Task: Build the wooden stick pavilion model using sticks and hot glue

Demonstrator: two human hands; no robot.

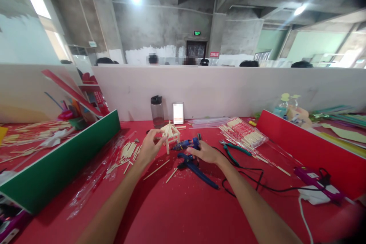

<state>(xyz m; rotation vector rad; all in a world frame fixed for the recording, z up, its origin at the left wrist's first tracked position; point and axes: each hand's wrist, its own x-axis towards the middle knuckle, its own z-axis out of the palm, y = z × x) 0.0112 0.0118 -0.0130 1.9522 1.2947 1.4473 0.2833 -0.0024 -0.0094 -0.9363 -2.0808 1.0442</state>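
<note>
A small pavilion model of pale wooden sticks [170, 133], with a pointed roof on thin legs, is held at its left side by my left hand [150, 145], thumb and fingers closed on it. My right hand [208, 151] is wrapped round a blue glue gun [185, 144] whose nozzle points left at the model's legs. Just below the glue gun, blue-handled cutters [200, 171] lie on the red tabletop [171, 213]. Two loose sticks [156, 170] rest in front of the model.
Cut sticks [130, 152] and plastic wrap [94, 183] lie left; bagged sticks [243, 131] and green-handled pliers [236, 150] lie right. A bottle [157, 112] and lit phone [178, 113] stand behind. Green [65, 160] and red [314, 148] dividers flank the table. A black cord [274, 189] reaches a power strip [317, 183].
</note>
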